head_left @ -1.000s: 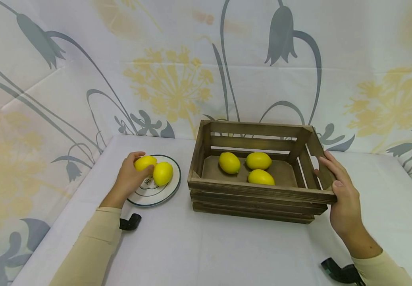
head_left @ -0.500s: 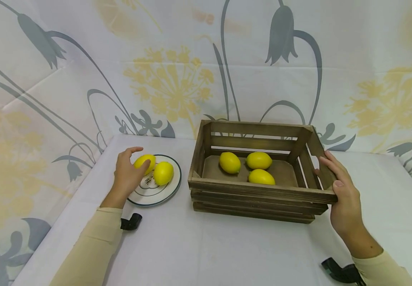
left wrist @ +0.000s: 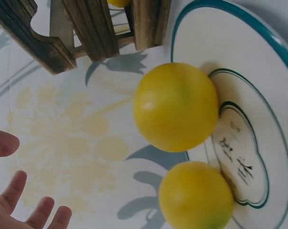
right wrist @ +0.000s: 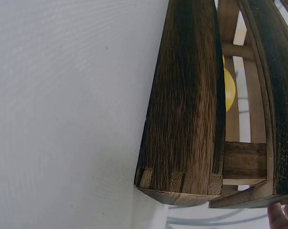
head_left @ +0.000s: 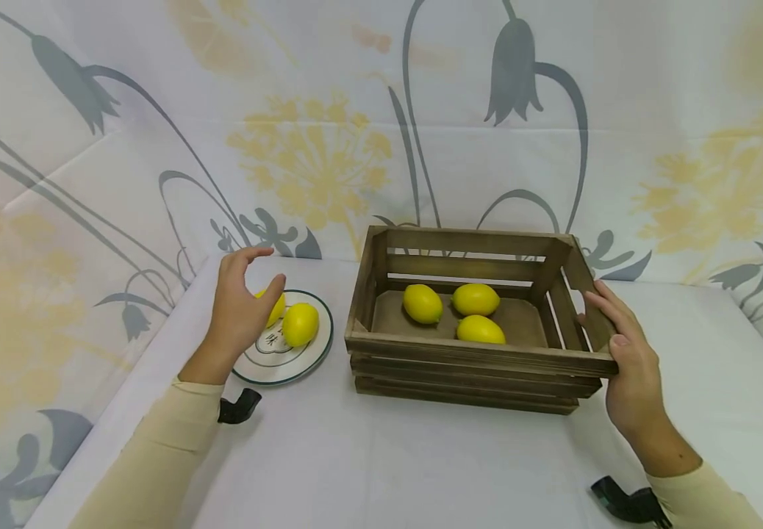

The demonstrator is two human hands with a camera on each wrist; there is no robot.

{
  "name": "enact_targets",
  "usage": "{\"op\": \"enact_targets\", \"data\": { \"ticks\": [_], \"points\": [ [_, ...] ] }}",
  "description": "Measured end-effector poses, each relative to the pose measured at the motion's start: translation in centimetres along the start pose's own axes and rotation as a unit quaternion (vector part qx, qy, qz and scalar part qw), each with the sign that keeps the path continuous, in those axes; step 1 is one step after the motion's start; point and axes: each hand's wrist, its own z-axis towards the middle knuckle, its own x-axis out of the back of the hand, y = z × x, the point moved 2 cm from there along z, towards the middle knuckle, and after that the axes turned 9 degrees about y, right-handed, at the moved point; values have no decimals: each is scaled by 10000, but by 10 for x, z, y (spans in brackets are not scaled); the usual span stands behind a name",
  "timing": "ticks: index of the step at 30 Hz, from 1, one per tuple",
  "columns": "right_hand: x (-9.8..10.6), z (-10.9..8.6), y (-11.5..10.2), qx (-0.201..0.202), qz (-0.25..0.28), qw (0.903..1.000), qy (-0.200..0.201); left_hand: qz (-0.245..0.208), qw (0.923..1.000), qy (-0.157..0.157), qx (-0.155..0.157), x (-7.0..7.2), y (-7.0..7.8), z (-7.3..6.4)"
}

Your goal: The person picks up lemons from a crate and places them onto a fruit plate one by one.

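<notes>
Two yellow lemons rest on a white plate (head_left: 292,360) with a dark blue-green rim at the left. The nearer lemon (head_left: 301,325) is in full sight; my left hand (head_left: 232,312) partly hides the other lemon (head_left: 277,309). That hand hovers over the plate's left side, thumb and fingers spread apart and holding nothing. In the left wrist view its fingers (left wrist: 10,191) stand clear of both lemons. My right hand (head_left: 636,382) grips the right end of a brown slatted wooden crate (head_left: 474,360), a fingertip showing through its handle hole. Three lemons (head_left: 423,304) lie inside the crate.
White cloth (head_left: 381,470) covers the table, and a flower-patterned cloth (head_left: 328,147) hangs behind and at the left. Black curved pieces (head_left: 240,406) stick out beside both forearms. A gap of tablecloth separates plate and crate.
My left hand has let go of the farther lemon on the plate, opened wider and lifted up from it. The right hand keeps its hold on the crate.
</notes>
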Motion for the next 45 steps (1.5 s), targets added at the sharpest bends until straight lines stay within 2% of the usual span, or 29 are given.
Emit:
{"op": "enact_targets", "data": {
  "ticks": [6,11,18,30,39,45],
  "points": [
    [1,0,1,22,-96,10000,13,-437,9985,-107,-311,-7,19,0],
    [1,0,2,13,-84,10000,6,-566,9959,-215,-671,-18,34,-3],
    [0,1,1,109,-211,9997,9,-828,9919,-453,-847,-25,51,-8],
    [1,0,0,109,-99,9999,-10,-804,9870,-778,-1151,-31,68,-13],
    [2,-1,1,126,-36,9999,6,-778,9799,-940,-1578,-41,87,-13],
    [1,-1,2,161,-78,9998,-4,-674,9722,-974,-2020,-43,99,-10]
  ]
}}
